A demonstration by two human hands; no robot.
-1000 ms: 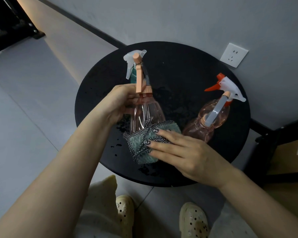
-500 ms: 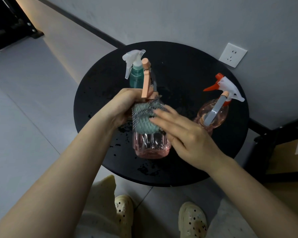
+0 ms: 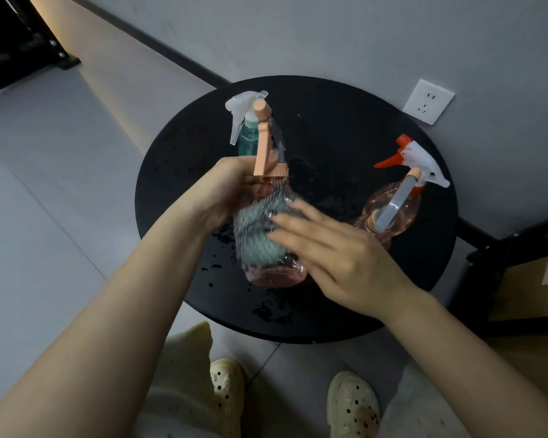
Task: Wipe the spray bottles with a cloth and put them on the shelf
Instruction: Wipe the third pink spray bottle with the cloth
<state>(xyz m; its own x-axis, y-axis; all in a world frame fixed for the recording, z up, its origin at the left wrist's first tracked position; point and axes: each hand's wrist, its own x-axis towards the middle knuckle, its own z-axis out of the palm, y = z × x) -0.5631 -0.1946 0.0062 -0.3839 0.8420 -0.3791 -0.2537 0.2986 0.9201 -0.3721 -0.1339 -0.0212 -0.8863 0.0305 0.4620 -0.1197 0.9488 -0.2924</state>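
Observation:
My left hand [image 3: 225, 191] grips the neck of a clear pink spray bottle [image 3: 276, 275] with an orange pump, held upright above the round black table [image 3: 345, 128]. My right hand [image 3: 339, 257] presses a green mesh-covered cloth [image 3: 253, 235] against the bottle's body with straight fingers. Behind the pump, a teal bottle [image 3: 247, 140] with a white trigger stands on the table. At the table's right stands a second pink bottle [image 3: 396, 210], with a grey handle and a white and red trigger.
Water drops [image 3: 269, 311] speckle the table's near side. A wall socket [image 3: 428, 101] sits behind the table. A cardboard box [image 3: 529, 292] and a black frame stand at the right. A dark rack [image 3: 10, 49] is at the far left. My feet are below the table's edge.
The cloth under my right hand went from the bottle's base up onto its body, and has since slid a little lower. My left hand kept its grip on the neck.

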